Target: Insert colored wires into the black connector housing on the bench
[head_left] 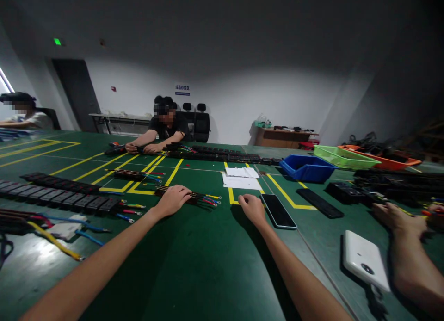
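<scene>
My left hand (173, 200) lies over a dark, narrow bar assembly with coloured wires (205, 199), its fingers bent down around it. Yellow, blue and red wires with ring terminals stick out to the right of that hand. My right hand (252, 208) rests on the green table with its fingers curled in, and nothing shows in them. Just to its right lies a smartphone (278, 211). A similar wired bar (133, 174) sits a little beyond my left hand. White paper sheets (242, 181) lie ahead of my right hand.
Rows of black modules (58, 197) with wires lie at left. On the right are a blue bin (307, 169), a green basket (347, 158), a black slab (319, 203) and a white device (366, 260). A co-worker's hand (398, 217) reaches in there; another person (169, 126) works across.
</scene>
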A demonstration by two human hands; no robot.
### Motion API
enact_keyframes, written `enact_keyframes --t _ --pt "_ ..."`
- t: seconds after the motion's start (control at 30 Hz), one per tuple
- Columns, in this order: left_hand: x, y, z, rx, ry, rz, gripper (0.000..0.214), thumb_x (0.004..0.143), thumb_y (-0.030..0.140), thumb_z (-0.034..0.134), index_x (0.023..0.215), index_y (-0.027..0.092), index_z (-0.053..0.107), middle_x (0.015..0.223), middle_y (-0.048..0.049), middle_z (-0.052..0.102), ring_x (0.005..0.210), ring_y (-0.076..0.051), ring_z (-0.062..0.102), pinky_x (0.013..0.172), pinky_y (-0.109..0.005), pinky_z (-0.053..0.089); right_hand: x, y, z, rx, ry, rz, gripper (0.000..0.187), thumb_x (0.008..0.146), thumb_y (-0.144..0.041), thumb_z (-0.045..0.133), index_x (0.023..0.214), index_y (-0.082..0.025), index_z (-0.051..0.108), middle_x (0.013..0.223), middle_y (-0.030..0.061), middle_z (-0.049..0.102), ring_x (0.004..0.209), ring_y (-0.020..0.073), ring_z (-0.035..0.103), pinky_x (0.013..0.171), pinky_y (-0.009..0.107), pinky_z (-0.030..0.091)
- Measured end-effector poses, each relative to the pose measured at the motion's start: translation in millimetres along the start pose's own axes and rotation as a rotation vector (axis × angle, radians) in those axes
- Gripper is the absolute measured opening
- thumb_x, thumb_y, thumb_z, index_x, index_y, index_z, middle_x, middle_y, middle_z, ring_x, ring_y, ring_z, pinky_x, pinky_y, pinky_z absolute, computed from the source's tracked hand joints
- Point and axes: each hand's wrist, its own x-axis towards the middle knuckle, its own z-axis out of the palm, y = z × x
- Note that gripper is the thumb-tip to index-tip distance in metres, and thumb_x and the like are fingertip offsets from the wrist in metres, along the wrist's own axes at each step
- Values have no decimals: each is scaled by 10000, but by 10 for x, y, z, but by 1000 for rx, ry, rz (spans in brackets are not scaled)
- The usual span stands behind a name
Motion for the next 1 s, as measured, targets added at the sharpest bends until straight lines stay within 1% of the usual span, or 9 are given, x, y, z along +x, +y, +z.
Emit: enact_keyframes --t 0.17,0.37,0.47,0.57,0.7,0.77,0.83,0.9,1.0 --pt "-2 45 78 -61 71 -26 354 1037 409 390 1212 254 656 1237 -62 659 1163 -229 560 1032 -402 402 4 9 2 -11 -3 -22 382 944 -377 453 676 -192 652 661 35 647 623 149 556 556 253 246" --pt "-19 54 85 -106 68 -55 325 1018 409 428 1175 246 662 1220 -75 620 1147 -251 546 1023 -432 408 1 18 -9 -21 -16 -29 412 934 -418 441 651 -195 640 633 31 625 600 151 538 566 257 266" --pt "-25 57 84 -100 107 -27 302 1014 402 453 1148 228 661 1209 -82 601 1132 -247 547 1012 -426 416 4 25 -16 -27 -20 -21 413 931 -421 437 667 -193 658 641 34 634 607 152 543 572 253 278" --pt "-41 75 79 -67 162 7 250 991 383 520 1101 212 665 1194 -84 591 1131 -247 541 1006 -422 421 5 36 -21 -30 -29 -20 416 925 -423 440 673 -186 671 632 38 636 604 155 544 572 253 288" --pt "-66 114 61 2 273 75 150 937 311 616 1023 206 681 1245 -100 574 1198 -275 514 1039 -467 405 -4 56 -17 -16 -25 -50 426 924 -434 440 682 -183 685 643 47 656 603 159 551 568 255 287" --pt "-71 132 48 22 304 133 110 922 266 630 992 197 679 1255 -111 581 1190 -280 525 1028 -474 414 -12 66 -12 -10 -4 -65 429 925 -437 441 688 -184 693 655 52 668 608 163 560 567 258 286" --pt "-70 148 32 24 299 186 131 919 245 626 1027 183 668 1217 -116 606 1117 -263 565 970 -440 450 -20 73 -6 -5 8 -79 427 927 -439 445 691 -186 697 658 51 674 606 163 566 566 260 284" --pt "-69 164 15 27 280 212 237 925 273 617 1138 173 642 1174 -115 626 1035 -246 593 896 -403 475 -26 74 -3 -3 10 -93 426 929 -440 451 688 -187 693 648 47 668 594 159 563 564 262 279" --pt "-67 182 -1 65 272 186 416 943 366 584 1298 151 580 1166 -132 645 1006 -259 606 859 -400 478 -33 63 -1 -17 10 -108 419 930 -429 456 668 -189 678 622 38 646 577 153 548 560 265 269"
